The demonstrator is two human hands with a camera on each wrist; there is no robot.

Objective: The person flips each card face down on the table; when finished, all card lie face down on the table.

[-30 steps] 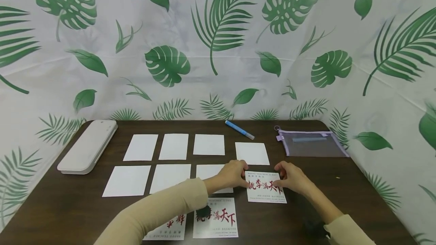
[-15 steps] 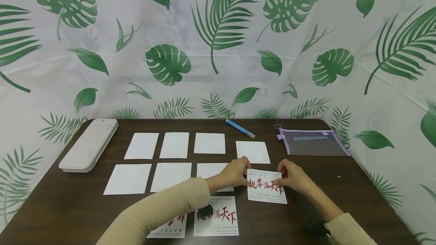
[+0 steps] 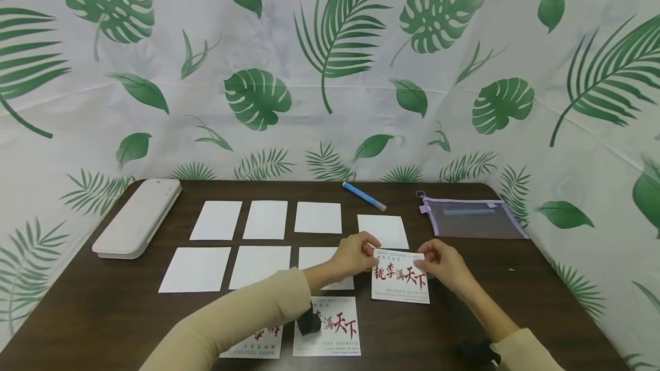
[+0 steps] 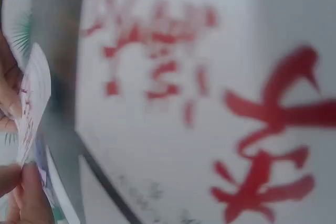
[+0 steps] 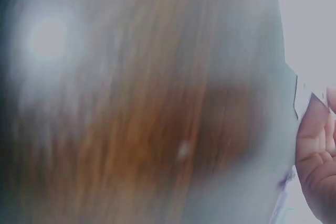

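**Both hands lift a printed card off the dark table**

Nearest me, at the front edge of the dark brown wooden table, I see two white cards printed with red characters: one flat card just left of centre, and a second card to its left, partly hidden under my beige left sleeve.

Just beyond them I hold the white square card with red Chinese characters between both hands. My left hand pinches its upper left corner, fingers curled round the edge. My right hand pinches the upper right edge the same way. The card tilts toward me, its far edge raised. In the left wrist view a card shows edge-on between fingertips; the right wrist view is mostly blur.

Past my hands lie blank white cards in two rows: three in the near row, the rightmost partly covered by my left hand, and four in the far row.

Further out, a white oblong case lies at the far left, a blue marker pen at the far centre, and a grey mesh pouch with lilac trim at the far right. A leaf-print curtain hangs behind.
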